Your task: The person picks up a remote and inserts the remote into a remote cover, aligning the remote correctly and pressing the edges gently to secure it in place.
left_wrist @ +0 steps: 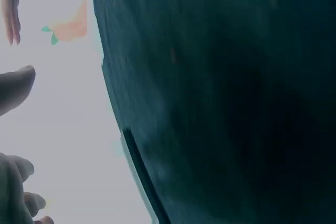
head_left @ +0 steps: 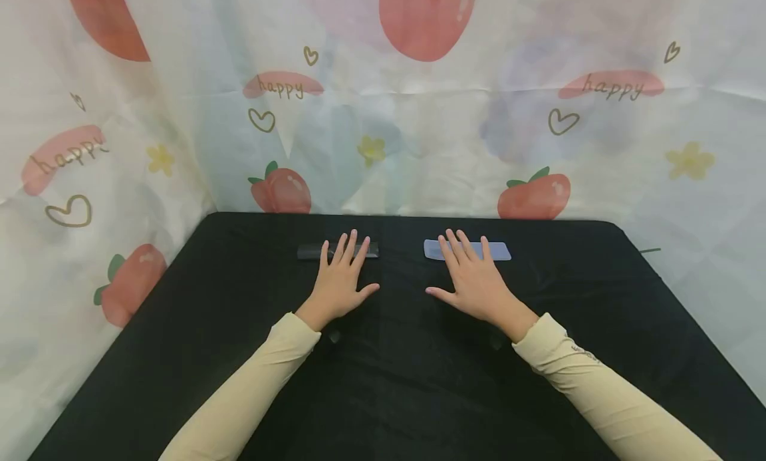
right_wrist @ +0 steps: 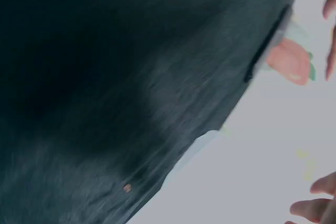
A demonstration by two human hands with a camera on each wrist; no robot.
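Both hands are held out over the black table with fingers spread and nothing in them. My left hand [head_left: 338, 285] overlaps a slim black oblong thing [head_left: 308, 252] in the head view; part of it is hidden behind the fingers. It shows as a dark strip [left_wrist: 146, 177] in the left wrist view. Beyond my right hand [head_left: 479, 288] lies a pale blue, flat oblong thing [head_left: 500, 251], partly covered by the fingers from above. The right wrist view catches its pale edge [right_wrist: 191, 153] and the black oblong thing [right_wrist: 266, 45] farther off.
A black cloth covers the table [head_left: 383, 394]. Behind and to the left hangs a pale curtain [head_left: 419, 161] printed with fruit, hearts and flowers. Both oblong things lie side by side near the table's far edge. A small orange speck [right_wrist: 127, 188] shows on the cloth.
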